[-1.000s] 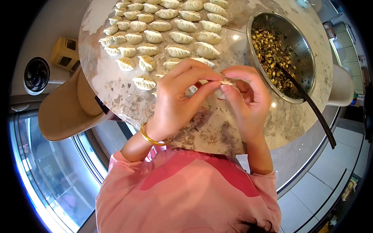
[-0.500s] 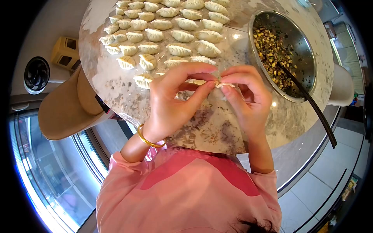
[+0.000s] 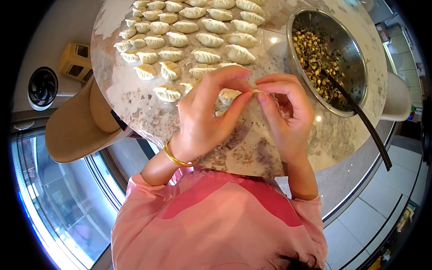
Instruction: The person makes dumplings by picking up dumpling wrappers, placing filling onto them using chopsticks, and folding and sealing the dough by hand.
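Observation:
Between my fingertips, above the near part of the table, is a small dumpling (image 3: 257, 91), mostly hidden by the fingers. My left hand (image 3: 209, 112), with a gold bangle at the wrist, pinches one end of it with thumb and forefinger. From the other side, my right hand (image 3: 288, 110) grips its dough edge between thumb and fingers. Behind my left hand, a pleated dumpling (image 3: 228, 96) lies on the table, partly covered. Another pleated dumpling (image 3: 167, 93) rests to the left of that hand.
Rows of dumplings (image 3: 185, 27) cover the far left of the round marbled table (image 3: 121, 85). At the right stands a steel bowl (image 3: 357, 67) of chopped filling, with long dark chopsticks (image 3: 366, 126) leaning over its near rim. A tan chair (image 3: 78, 128) is at the left.
Both hands keep their pinch on the dumpling. My left hand has shifted slightly right and its wrist has turned a little; less of the dough shows between the fingertips.

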`<state>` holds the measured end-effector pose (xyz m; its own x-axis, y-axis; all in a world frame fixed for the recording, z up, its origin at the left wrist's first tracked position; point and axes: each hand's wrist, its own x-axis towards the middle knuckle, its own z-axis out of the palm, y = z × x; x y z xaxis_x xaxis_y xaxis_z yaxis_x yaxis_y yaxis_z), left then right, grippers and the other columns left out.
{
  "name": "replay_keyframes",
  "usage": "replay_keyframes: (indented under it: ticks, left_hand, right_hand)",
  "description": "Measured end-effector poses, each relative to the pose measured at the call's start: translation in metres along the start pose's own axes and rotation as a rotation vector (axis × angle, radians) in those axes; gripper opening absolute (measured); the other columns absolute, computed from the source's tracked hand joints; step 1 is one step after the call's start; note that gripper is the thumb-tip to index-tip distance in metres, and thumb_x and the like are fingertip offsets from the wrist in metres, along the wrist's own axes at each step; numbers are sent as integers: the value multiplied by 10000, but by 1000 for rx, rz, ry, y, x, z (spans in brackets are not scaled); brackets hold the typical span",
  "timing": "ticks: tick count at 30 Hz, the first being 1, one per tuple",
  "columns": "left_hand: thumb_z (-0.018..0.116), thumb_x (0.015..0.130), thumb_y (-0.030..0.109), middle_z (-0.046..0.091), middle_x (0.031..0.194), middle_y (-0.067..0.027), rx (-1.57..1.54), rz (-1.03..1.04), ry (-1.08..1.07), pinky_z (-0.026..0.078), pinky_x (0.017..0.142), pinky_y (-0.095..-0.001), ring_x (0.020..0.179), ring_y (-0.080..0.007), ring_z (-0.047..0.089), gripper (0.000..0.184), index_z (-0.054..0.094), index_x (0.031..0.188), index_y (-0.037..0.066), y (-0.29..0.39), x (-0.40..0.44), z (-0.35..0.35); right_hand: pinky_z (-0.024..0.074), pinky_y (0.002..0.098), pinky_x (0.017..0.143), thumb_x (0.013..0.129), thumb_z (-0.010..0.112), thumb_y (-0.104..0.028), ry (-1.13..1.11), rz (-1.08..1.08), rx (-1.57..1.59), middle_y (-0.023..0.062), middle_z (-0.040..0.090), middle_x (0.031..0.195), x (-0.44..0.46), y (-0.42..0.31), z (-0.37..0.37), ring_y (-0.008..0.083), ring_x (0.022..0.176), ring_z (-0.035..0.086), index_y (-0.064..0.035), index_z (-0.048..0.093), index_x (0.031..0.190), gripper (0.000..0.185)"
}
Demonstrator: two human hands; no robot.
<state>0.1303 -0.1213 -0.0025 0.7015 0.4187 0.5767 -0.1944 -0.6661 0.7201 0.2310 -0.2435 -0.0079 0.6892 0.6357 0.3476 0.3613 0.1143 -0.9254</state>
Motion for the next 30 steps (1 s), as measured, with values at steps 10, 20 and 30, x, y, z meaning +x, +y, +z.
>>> replay_keyframes:
  ticks: [10, 20, 30]
  left_hand:
    - [720, 720, -53, 626, 994, -93, -304, -144, 137, 560, 689, -287, 867, -182, 663, 378, 567, 1064, -22, 4, 3, 9]
    - [670, 800, 13, 664, 1029, -110, -298, -367, -102, 563, 683, -259, 868, -158, 655, 249, 671, 1049, 12, -2, 2, 5]
    - [656, 814, 8, 666, 947, -79, -321, -448, -18, 556, 663, -233, 806, -118, 644, 161, 689, 972, 10, -1, 2, -2]
  right_hand:
    - [475, 224, 643, 818, 633, 9, -3, 10, 3, 89, 618, 947, 2, -5, -4, 140, 807, 599, -16, 635, 889, 76]
    - [506, 228, 715, 872, 598, -52, -45, 172, 285, 100, 598, 1022, -2, -12, -5, 133, 836, 622, 19, 521, 1084, 237]
    - [519, 256, 751, 803, 651, 22, 0, -4, 70, 116, 585, 1015, 0, 0, -1, 166, 887, 608, 19, 600, 923, 131]
